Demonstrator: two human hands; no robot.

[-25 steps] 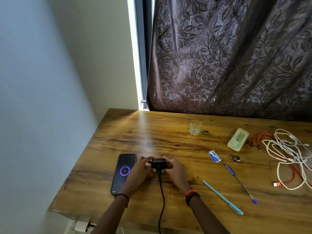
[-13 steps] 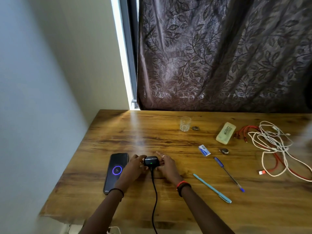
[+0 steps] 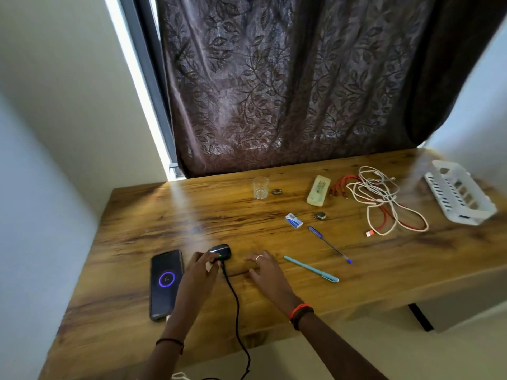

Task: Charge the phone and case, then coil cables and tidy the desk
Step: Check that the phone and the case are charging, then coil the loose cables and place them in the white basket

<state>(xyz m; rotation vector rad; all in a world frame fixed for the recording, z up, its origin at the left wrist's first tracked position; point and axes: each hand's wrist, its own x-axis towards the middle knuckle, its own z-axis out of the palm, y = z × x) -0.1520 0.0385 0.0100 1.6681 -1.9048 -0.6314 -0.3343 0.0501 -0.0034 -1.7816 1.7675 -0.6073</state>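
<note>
Head view looked down on a wooden bench (image 3: 164, 215) below a dark leaf-patterned curtain (image 3: 274, 91). At the near left lay the phone (image 3: 166, 283), face up, its screen lit with a purple ring. Just right of it sat the black earbud case (image 3: 220, 252), a green light showing, with a black cable (image 3: 233, 297) running from it over the near edge. The left hand (image 3: 201, 266) had its fingertips on the case's left side; blur hid whether they pinched it. The right hand (image 3: 264, 272) lay flat on the wood with fingers spread wide, holding nothing, a little apart from the case.

Two containers stood farther back. A clear glass (image 3: 260, 187) stood upright near the curtain; I could not tell its contents. A white slotted basket (image 3: 461, 198) sat at the far right corner, blurred. Between them lay a loose tangle of white cable (image 3: 384, 196) and red cable (image 3: 389, 223), outside the basket.
</note>
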